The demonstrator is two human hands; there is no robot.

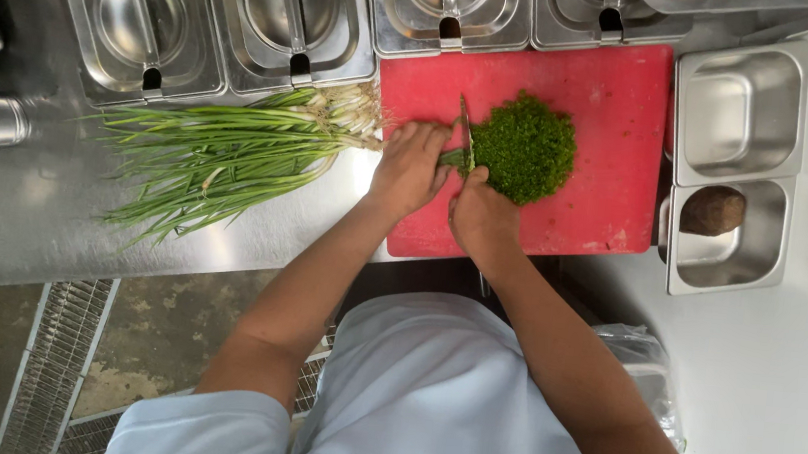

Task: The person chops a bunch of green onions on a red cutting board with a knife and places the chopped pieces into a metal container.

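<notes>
A person's right hand (482,215) is closed around the handle of a narrow-bladed kitchen knife (465,134), its blade standing edge-down at the left rim of a heap of finely chopped green onion (527,148). Just beside it, the left hand (410,165) lies palm-down with fingers curled together, pressing on a short green bundle of stalks that shows only as a sliver between the two hands, right against the blade. Both hands work over a flat red plastic cutting board (604,98), which sits on a brushed stainless-steel bench (20,220); the chopped heap occupies the middle of the board, touching the knife. To the left of the board, partly on the bench, lies a loose sheaf of long whole green onions (223,155), their pale root ends pointing towards the board and their green tips fanning away to the left. Along the far edge of the bench runs a row of lidded stainless-steel food pans (217,17), each lid with a raised handle and a notch. To the right of the board stand two open rectangular steel containers: the farther one (741,107) bare inside, the nearer one (723,243) holding a single brown rounded lump (712,209) whose kind cannot be told. The person wears a pale short-sleeved shirt (447,399), and a metal floor grate (55,361) shows below the bench.
</notes>
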